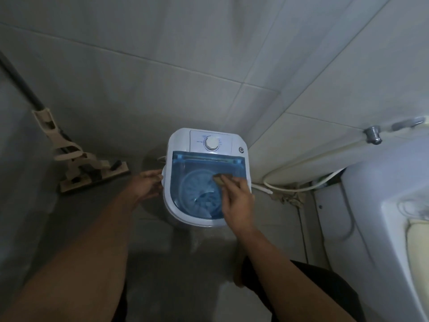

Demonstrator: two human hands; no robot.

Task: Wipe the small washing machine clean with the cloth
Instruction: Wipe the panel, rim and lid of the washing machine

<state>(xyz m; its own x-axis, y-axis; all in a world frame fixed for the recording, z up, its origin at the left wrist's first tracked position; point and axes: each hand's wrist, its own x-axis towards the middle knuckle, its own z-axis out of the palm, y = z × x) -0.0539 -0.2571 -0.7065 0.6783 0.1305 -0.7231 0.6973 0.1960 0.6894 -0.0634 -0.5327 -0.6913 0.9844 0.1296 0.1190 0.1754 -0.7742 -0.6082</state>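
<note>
While our forearms reach down over the rough grey floor, our right hand presses a small brown cloth under curled fingers onto the clear blue plastic lid of the small washing machine, a rounded white tub set in the tiled corner. Our left hand grips its smooth left side. Beyond the lid sits a round white dial; a beige mop head lies to the left.
</note>
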